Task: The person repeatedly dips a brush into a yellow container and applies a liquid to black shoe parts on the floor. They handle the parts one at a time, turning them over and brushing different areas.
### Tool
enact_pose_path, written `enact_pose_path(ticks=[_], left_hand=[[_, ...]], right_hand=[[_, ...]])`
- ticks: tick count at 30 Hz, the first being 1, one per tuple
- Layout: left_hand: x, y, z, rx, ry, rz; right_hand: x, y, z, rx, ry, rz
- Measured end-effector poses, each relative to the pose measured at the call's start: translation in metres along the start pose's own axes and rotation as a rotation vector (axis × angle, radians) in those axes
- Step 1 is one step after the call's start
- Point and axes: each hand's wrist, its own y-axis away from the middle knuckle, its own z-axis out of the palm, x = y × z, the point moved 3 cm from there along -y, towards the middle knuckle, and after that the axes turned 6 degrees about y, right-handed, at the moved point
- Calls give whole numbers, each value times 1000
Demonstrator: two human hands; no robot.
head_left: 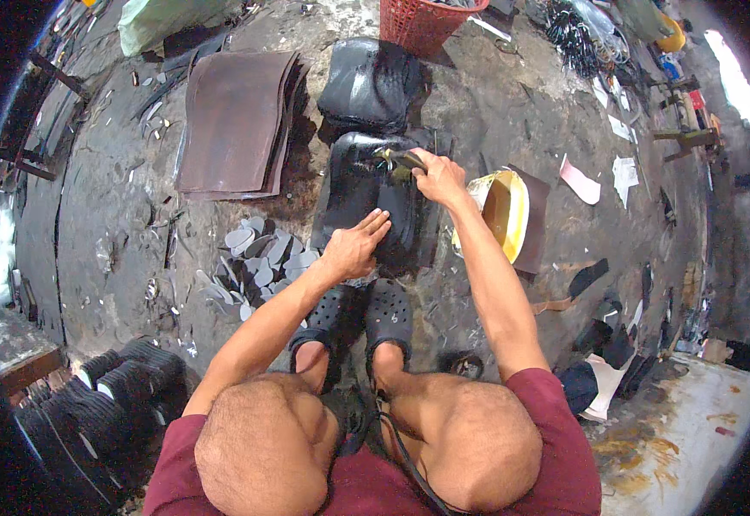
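Note:
A stack of black sheets (349,193) lies on the floor in front of my feet, its far part shiny and wet-looking. My left hand (354,247) rests on the near part of the stack, fingers stretched out and pressing flat. In my right hand (440,178) is a brush (408,160) with a dark handle, its tip over the far part of the top sheet. Right of the stack stands a cut-open yellow and white container (513,215) with amber-brown liquid inside. Just beyond lies a second pile of glossy black sheets (369,84).
Brown sheets (233,125) are stacked at the far left. Grey sole-shaped cutouts (259,262) lie beside my left forearm. Several black soles (100,404) are piled at the lower left. A red basket (427,26) stands at the back; scraps (599,279) litter the right side.

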Motion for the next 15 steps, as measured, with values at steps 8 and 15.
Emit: enact_pose_path(ticks=[8,15], left_hand=[[14,56,-4,526,225,-179],[-4,65,-15,641,285,-390]], right_hand=[[-16,94,35,45,-97,-281],[-42,152,33,121,9,-412]])
